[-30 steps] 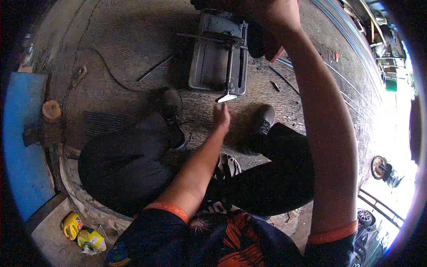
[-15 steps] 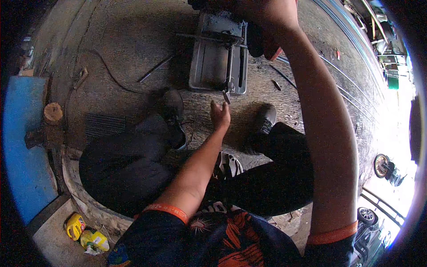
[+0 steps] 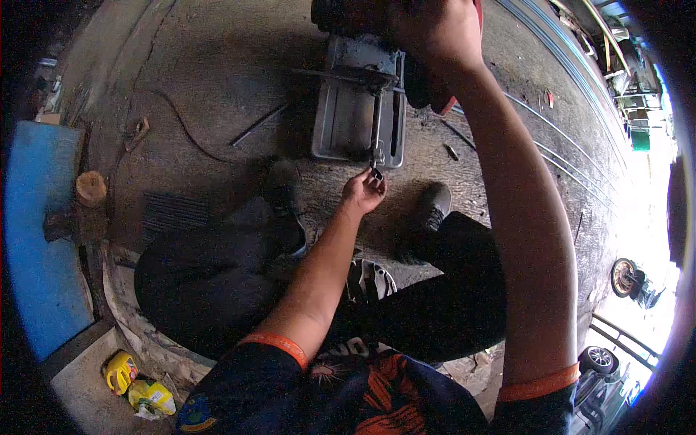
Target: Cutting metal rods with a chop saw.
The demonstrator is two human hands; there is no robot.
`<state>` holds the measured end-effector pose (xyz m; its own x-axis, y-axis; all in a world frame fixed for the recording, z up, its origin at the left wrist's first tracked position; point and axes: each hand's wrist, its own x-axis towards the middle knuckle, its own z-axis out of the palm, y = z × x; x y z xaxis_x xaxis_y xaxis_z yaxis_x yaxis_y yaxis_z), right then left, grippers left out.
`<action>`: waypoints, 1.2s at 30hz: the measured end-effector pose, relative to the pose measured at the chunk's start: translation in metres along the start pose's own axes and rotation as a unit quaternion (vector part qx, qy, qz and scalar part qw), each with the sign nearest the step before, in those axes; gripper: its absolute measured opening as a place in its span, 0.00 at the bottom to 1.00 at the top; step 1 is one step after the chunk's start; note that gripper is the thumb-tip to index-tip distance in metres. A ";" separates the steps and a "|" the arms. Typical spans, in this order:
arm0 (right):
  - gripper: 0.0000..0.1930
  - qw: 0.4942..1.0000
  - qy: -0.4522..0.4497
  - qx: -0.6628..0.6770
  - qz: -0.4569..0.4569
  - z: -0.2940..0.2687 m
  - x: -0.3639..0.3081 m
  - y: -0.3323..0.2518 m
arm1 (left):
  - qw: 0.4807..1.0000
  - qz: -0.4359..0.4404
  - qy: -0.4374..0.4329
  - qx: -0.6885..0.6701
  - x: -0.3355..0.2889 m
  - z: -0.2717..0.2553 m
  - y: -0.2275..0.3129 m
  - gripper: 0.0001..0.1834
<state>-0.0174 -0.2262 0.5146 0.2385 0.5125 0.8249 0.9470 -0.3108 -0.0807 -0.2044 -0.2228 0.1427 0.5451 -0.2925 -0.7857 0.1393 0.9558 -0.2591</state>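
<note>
A cut-off saw with a grey metal base (image 3: 326, 134) stands on the ground in front of me. Its vise screw (image 3: 376, 119) runs toward me and ends in a small crank handle (image 3: 376, 174). My left hand (image 3: 365, 192) has its fingers curled around that crank, palm partly turned up. At the top of the view my right hand (image 3: 441, 36) is closed over the saw's upper part, at its handle; the fingertips are hidden. Across the base, under the dark saw head, lies a thin metal bar (image 3: 312, 72).
A short dark rod (image 3: 259, 125) and a cable (image 3: 185, 127) lie left of the saw. Cut rods (image 3: 174, 214) are bundled by my left leg. Long metal bars (image 3: 562, 69) stretch along the right. A blue panel (image 3: 43, 239) and yellow packages (image 3: 122, 371) are at far left.
My left hand has moved up and its fingers have closed on the crank, which points differently. My right hand stays at the saw's top. The whole view has shifted slightly.
</note>
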 end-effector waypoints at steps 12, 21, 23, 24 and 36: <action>0.04 0.999 -0.033 0.039 -0.001 -0.008 0.007 -0.008 | 0.962 0.233 -0.015 0.144 0.033 -0.020 -0.011 0.05; 0.11 0.998 -0.057 0.031 -0.003 -0.005 0.001 -0.001 | 0.849 0.317 0.061 0.419 0.048 -0.033 0.010 0.18; 0.16 0.995 -0.093 0.020 0.005 -0.004 -0.013 0.005 | 0.807 0.360 0.096 0.459 0.047 -0.025 0.003 0.25; 0.13 0.999 -0.009 -0.010 0.044 -0.001 -0.029 0.004 | 0.797 0.423 0.126 0.411 0.044 -0.023 -0.004 0.28; 0.39 0.792 -0.291 -0.044 0.536 0.096 -0.373 -0.131 | 0.917 0.371 -0.005 0.146 0.070 -0.057 0.031 0.16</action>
<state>-0.2099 -0.3000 0.1643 0.9775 0.1908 -0.0898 0.1217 -0.8582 -0.4987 -0.2093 -0.2151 0.0479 0.5861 0.4404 -0.6801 -0.0584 0.8601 0.5067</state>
